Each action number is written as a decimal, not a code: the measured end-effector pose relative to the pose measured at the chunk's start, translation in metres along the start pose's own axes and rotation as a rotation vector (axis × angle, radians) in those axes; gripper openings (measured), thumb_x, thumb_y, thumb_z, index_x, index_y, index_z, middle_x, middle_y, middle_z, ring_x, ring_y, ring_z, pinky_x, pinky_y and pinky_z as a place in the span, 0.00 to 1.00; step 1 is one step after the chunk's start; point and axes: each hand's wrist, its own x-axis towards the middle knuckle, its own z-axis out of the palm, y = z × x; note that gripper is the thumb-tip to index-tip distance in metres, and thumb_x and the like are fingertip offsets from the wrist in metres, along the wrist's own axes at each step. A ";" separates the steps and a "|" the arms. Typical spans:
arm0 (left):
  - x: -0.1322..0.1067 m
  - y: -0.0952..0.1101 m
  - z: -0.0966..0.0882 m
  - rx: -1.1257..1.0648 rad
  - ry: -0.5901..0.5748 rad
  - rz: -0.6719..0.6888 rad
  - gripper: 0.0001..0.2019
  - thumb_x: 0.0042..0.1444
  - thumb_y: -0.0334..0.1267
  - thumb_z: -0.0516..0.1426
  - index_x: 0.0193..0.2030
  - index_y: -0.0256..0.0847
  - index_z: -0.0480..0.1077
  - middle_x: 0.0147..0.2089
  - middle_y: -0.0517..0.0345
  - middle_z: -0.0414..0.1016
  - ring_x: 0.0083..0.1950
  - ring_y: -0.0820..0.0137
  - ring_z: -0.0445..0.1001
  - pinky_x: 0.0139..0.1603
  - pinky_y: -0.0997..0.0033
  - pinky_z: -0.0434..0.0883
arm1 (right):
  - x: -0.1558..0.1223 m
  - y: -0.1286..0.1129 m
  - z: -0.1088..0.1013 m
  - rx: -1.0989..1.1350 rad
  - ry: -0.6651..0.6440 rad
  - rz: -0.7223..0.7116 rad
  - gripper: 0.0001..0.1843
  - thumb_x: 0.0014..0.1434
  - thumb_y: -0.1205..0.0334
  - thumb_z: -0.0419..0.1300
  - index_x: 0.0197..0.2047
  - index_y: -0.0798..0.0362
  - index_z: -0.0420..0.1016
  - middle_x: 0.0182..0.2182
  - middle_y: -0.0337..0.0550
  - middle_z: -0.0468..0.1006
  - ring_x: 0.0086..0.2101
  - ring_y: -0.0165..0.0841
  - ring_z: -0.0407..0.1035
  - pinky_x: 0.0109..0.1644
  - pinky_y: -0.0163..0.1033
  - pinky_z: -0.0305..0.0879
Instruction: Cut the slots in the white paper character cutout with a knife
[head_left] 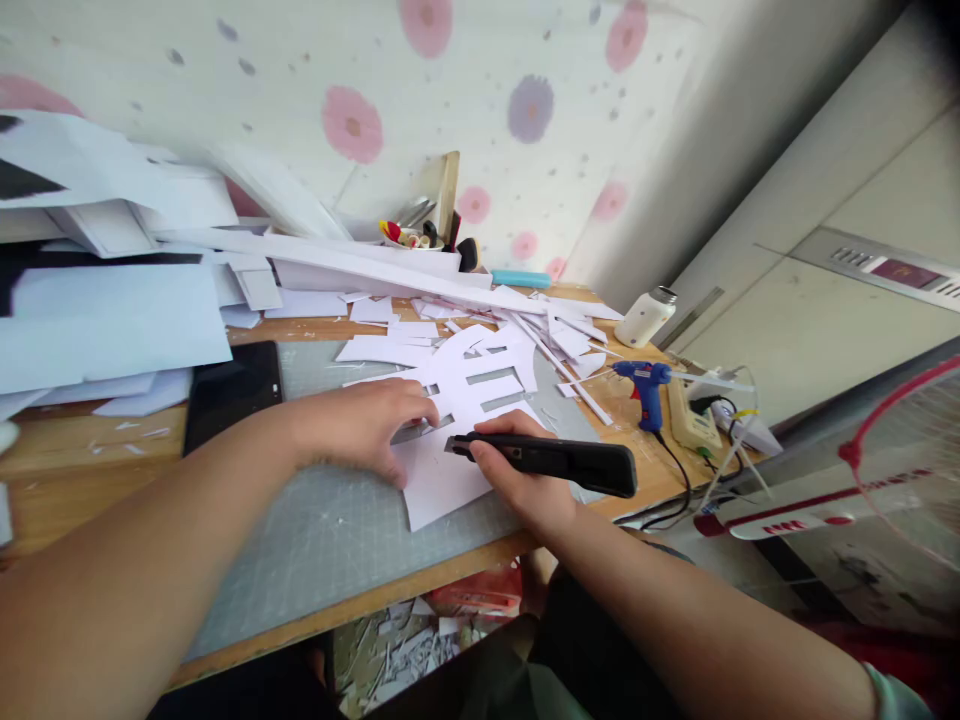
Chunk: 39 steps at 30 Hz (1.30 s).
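My right hand (529,480) is closed around a black utility knife (570,465), and the knife's short blade points left just over a white board sheet (450,485). Rectangular openings are cut through this sheet, and its far edge is curved. My left hand (367,425) rests at the sheet's left side with thumb and fingers apart, the fingertips near one of the openings. Some of those fingers are hidden behind the hand. Beneath the sheet lies a grey cutting mat (300,560).
White offcuts and strips (570,335) litter the back of the desk. A blue glue gun (646,390) with its cord stands at right, near a white bottle (645,318). At left are a black tablet (234,390) and stacked white boards (112,325). Scraps fill the space below the desk edge.
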 end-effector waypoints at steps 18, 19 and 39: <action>0.007 0.008 0.009 -0.041 0.005 0.048 0.26 0.49 0.42 0.68 0.57 0.50 0.74 0.47 0.55 0.72 0.51 0.60 0.70 0.49 0.65 0.66 | -0.005 -0.005 -0.002 -0.156 -0.052 -0.076 0.07 0.56 0.58 0.62 0.38 0.48 0.77 0.28 0.37 0.81 0.27 0.31 0.75 0.32 0.34 0.71; 0.007 0.008 0.009 -0.056 0.018 0.046 0.24 0.50 0.42 0.67 0.56 0.50 0.75 0.47 0.55 0.72 0.51 0.61 0.70 0.50 0.65 0.66 | -0.005 -0.005 0.000 -0.149 -0.042 -0.099 0.06 0.56 0.58 0.62 0.37 0.48 0.77 0.27 0.37 0.81 0.26 0.31 0.75 0.31 0.34 0.70; 0.015 0.007 0.017 -0.119 0.070 -0.024 0.22 0.44 0.37 0.70 0.48 0.47 0.78 0.46 0.56 0.74 0.48 0.62 0.72 0.46 0.67 0.65 | -0.012 -0.003 -0.001 -0.218 -0.102 -0.229 0.02 0.54 0.62 0.60 0.33 0.49 0.73 0.21 0.35 0.74 0.19 0.27 0.66 0.25 0.32 0.62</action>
